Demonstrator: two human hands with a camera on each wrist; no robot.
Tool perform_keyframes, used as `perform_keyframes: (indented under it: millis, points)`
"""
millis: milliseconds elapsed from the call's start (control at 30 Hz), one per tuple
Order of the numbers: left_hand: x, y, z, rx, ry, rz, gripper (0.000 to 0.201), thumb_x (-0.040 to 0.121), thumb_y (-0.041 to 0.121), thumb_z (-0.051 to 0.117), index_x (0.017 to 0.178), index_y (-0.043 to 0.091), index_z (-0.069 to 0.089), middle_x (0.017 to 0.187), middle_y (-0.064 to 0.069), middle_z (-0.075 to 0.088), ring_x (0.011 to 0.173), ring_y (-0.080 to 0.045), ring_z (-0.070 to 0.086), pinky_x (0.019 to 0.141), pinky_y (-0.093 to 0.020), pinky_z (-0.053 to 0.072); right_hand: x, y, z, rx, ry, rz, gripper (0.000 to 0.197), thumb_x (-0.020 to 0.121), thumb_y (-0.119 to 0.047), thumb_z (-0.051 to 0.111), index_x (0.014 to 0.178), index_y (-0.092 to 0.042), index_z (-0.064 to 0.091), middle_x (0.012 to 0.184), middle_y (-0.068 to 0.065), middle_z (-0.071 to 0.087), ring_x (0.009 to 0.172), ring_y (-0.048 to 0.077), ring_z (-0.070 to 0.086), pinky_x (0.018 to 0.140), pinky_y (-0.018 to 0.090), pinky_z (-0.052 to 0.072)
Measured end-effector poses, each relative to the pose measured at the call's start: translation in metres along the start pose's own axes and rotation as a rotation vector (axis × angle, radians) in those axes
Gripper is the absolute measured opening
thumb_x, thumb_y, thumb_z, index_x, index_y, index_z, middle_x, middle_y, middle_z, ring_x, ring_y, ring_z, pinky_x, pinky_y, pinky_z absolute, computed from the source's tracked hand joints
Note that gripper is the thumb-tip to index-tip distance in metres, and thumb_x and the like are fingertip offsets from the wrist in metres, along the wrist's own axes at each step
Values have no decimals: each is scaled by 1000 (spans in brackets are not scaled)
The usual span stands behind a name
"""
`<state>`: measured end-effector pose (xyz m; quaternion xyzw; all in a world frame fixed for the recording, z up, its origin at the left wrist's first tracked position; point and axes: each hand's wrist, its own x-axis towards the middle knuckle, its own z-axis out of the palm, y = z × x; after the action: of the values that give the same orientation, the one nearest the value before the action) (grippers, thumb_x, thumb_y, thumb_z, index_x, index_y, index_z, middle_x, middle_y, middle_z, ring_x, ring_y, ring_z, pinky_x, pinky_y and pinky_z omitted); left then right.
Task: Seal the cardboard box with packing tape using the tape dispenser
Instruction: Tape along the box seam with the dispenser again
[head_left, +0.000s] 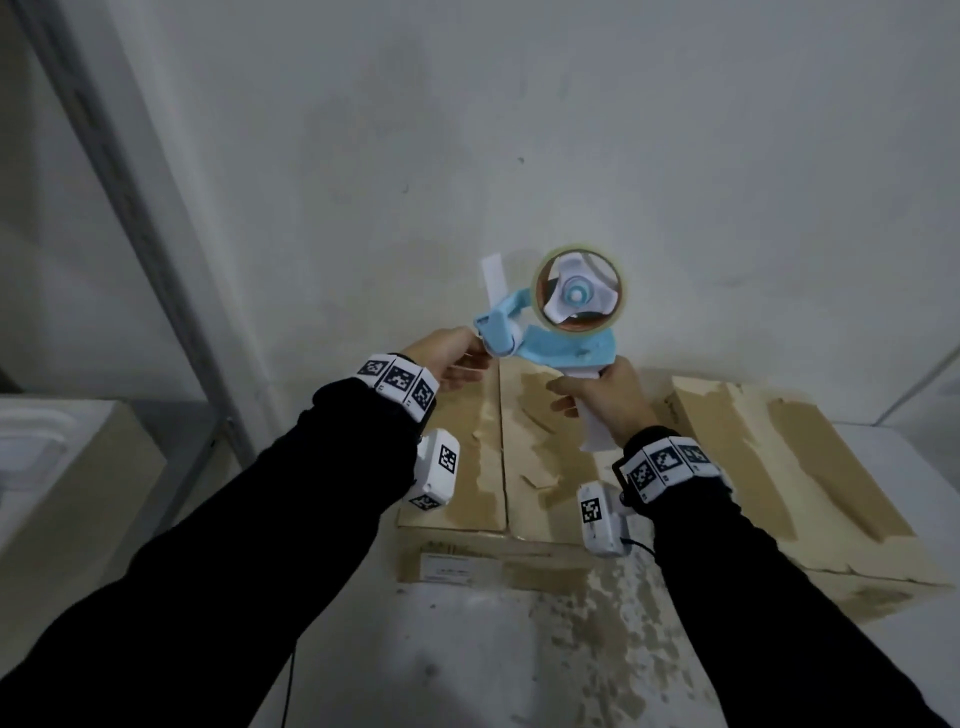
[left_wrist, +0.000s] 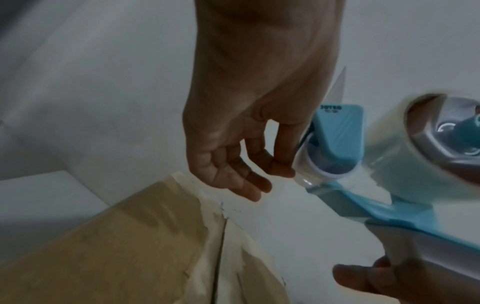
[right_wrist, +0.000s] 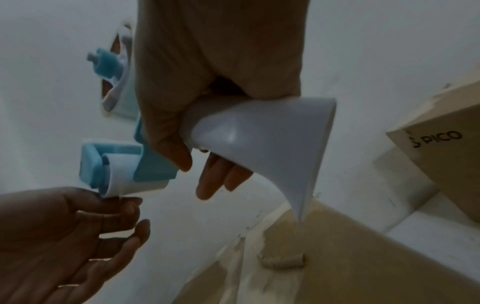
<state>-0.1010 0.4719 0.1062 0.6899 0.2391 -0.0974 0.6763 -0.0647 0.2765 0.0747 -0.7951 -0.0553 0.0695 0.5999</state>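
A blue tape dispenser (head_left: 558, 347) with a clear tape roll (head_left: 577, 295) is held up in the air above the cardboard box (head_left: 467, 467), near the wall. My right hand (head_left: 587, 400) grips its white handle (right_wrist: 259, 139). My left hand (head_left: 480, 356) is at the front roller (left_wrist: 311, 164), where thumb and forefinger pinch the loose tape end (right_wrist: 114, 192); the other fingers hang relaxed. The box lies flat on the table, flaps down, its centre seam (left_wrist: 221, 246) showing between torn, peeled patches.
A second cardboard box (head_left: 779, 467), printed PICO (right_wrist: 436, 137), lies to the right of the first. The white wall (head_left: 571, 130) stands right behind both. A grey metal post (head_left: 130, 208) and another carton (head_left: 62, 493) are at the left. Bare table (head_left: 467, 665) lies in front.
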Motion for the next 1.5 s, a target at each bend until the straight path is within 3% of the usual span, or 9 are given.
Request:
perform_keyframes:
  millis: [200,367,533,667,833,1100,1233,1333,1500]
  points:
    - [26,5,-12,22,58,2,17,90,11,51,75,11,59,44,5,62,35,-2,57,35,-9,40,40,-15,-4,-144,-61,-68,18,66,8,64,59,-6,55,45,4,54,37,17,44,44,26,39]
    - [44,14,-16,98,105,25,21,90,7,55,69,6,58,35,5,57,30,-1,52,33,-10,39,70,-15,-10,-196,-113,-102,23,66,9,64,54,-7,53,43,3,51,36,15,41,42,25,37]
    - [64,19,-7,154,173,54,17,85,7,60,68,5,61,38,4,57,30,-3,50,36,-11,41,93,-14,-23,-263,-142,-126,25,65,7,62,50,-9,51,43,4,52,39,16,42,43,25,38]
    - [79,26,-7,176,201,94,17,84,8,62,67,4,62,59,-6,58,49,-13,52,50,-18,42,107,-12,-28,-285,-149,-142,27,66,7,62,49,-11,51,41,-1,51,38,12,43,42,24,38]
    - [92,27,-9,278,224,176,14,80,7,59,82,-1,70,67,-9,63,58,-15,58,66,-24,50,122,-13,-30,-293,-223,-179,19,69,6,68,58,-6,58,52,9,57,42,15,49,47,28,45]
    - [97,11,-14,64,154,32,18,89,11,53,102,3,63,77,-2,67,57,-10,63,53,-14,49,129,-3,-24,-235,-462,-67,31,66,-11,85,93,-4,71,85,14,75,73,27,72,69,37,59]
    - [102,6,-15,60,212,-2,14,87,5,57,75,2,64,44,1,63,32,-2,50,38,-12,37,127,0,-22,-309,-370,-106,17,71,0,71,64,8,59,54,21,58,45,25,50,52,30,45]
    - [106,16,-11,55,233,-7,19,86,8,61,67,5,62,41,2,61,30,-1,49,38,-11,38,132,-1,-24,-323,-335,-125,22,71,2,66,64,18,53,51,21,53,41,22,43,47,26,40]
    - [109,10,-61,98,335,47,22,82,15,69,62,11,60,37,6,56,36,-6,51,38,-12,39,147,-1,-66,-354,-305,-174,24,71,5,64,52,9,50,49,24,53,41,22,45,48,26,41]
